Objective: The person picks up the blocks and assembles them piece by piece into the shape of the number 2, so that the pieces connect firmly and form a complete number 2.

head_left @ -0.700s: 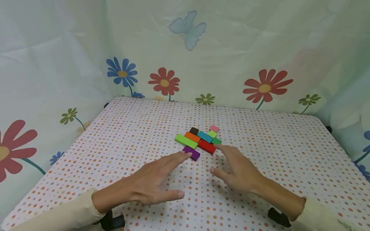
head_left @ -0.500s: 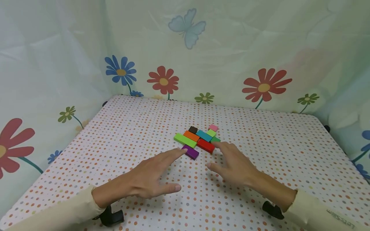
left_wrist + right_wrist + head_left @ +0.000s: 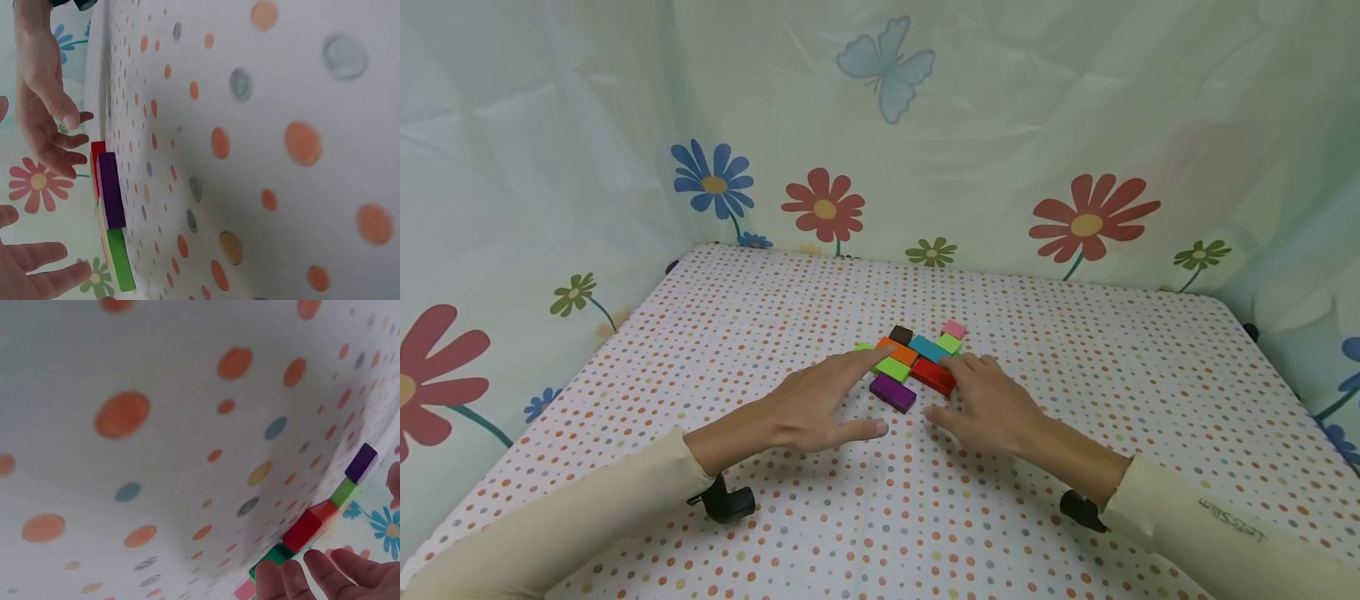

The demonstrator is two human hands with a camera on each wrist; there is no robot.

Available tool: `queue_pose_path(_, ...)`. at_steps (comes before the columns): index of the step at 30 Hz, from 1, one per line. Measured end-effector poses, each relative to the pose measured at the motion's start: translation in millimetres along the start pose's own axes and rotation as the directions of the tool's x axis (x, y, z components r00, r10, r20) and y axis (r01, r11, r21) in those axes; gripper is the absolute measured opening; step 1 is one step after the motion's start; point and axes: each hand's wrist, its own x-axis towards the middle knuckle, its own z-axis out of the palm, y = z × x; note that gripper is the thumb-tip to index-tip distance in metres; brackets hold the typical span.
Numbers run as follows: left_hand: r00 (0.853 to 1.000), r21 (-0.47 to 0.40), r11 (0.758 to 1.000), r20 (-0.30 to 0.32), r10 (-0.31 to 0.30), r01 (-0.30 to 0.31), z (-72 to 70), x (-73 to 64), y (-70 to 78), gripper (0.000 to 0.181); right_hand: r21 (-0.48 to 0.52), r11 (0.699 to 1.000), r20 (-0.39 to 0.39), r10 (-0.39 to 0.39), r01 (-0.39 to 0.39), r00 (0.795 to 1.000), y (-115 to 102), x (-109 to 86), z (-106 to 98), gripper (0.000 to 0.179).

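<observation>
Several flat coloured blocks lie in a close cluster mid-table: purple [image 3: 892, 392], red [image 3: 933, 377], long lime [image 3: 894, 369], orange [image 3: 902, 353], blue [image 3: 927, 348], dark brown [image 3: 901, 335], small light green [image 3: 949, 342] and pink [image 3: 953, 329]. My left hand [image 3: 820, 402] hovers on their left, fingers extended and overlapping the lime and orange blocks in the head view. On the right, my right hand [image 3: 988, 407] has its fingertips right by the red block, thumb apart. A darker green block [image 3: 273, 557], mostly hidden in the head view, shows by its fingers in the right wrist view. Neither hand holds anything.
A dotted white cloth [image 3: 760, 300] covers the table. Flowered curtain [image 3: 985, 150] stands behind and at both sides. Black camera mounts are strapped beneath both wrists, close over the cloth.
Both hands have moved forward and inward, closer to the blocks. The left fingers have passed from the purple block to over the lime and orange ones. The blocks keep their arrangement.
</observation>
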Motion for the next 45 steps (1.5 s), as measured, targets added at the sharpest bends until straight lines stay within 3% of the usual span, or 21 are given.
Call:
queue_pose_path(12,0.999,-0.029,0.999,-0.046,0.02,-0.021,-10.7,24.5,-2.4,0.088,-0.099,0.995,0.046,-0.002,0.007,0.999,0,22.3,-2,0.049)
queue_pose_path(25,0.998,-0.063,0.997,-0.04,0.044,-0.046,-8.8,33.0,2.8,0.09,-0.078,0.993,0.118,0.093,-0.084,0.989,0,43.3,-4,0.025)
queue_pose_path(33,0.997,-0.09,0.994,-0.037,0.066,-0.069,-5.4,33.2,4.6,0.09,-0.036,0.996,0.125,0.091,-0.087,0.988,4,44.0,-6,0.02)
queue_pose_path(45,0.995,-0.077,0.993,-0.034,0.09,-0.093,-3.7,29.7,3.7,0.09,0.031,0.998,0.092,0.056,-0.059,0.994,7,38.9,-11,0.033)
